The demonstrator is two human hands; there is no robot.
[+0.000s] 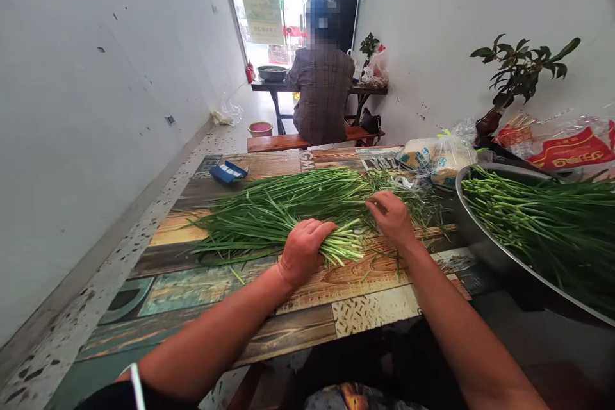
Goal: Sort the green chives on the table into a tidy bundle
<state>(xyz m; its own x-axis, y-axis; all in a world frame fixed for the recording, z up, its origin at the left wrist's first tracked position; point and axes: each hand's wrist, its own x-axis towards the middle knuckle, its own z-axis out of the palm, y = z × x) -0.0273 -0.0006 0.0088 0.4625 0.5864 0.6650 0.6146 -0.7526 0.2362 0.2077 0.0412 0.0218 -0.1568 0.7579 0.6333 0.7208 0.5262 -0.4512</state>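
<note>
My left hand point(306, 248) is wrapped around a bunch of garlic chives point(342, 245), whose pale cut ends stick out to the right of my fist. The long green leaves trail leftward over the table. My right hand point(391, 218) is beside the stem ends of a larger chive pile point(307, 189) lying behind the bunch. Its thumb and fingertips are pinched together there; whatever sits between them is too small to make out. Loose trimmed bits point(425, 205) are scattered just past my right hand.
A big metal basin point(521, 253) full of chives stands at the right. Behind it are clear plastic bags point(439, 157), red packaging point(571, 150) and a potted plant point(523, 70). A blue box point(228, 172) lies at the table's far left. Beyond, a person point(324, 90) sits on a bench.
</note>
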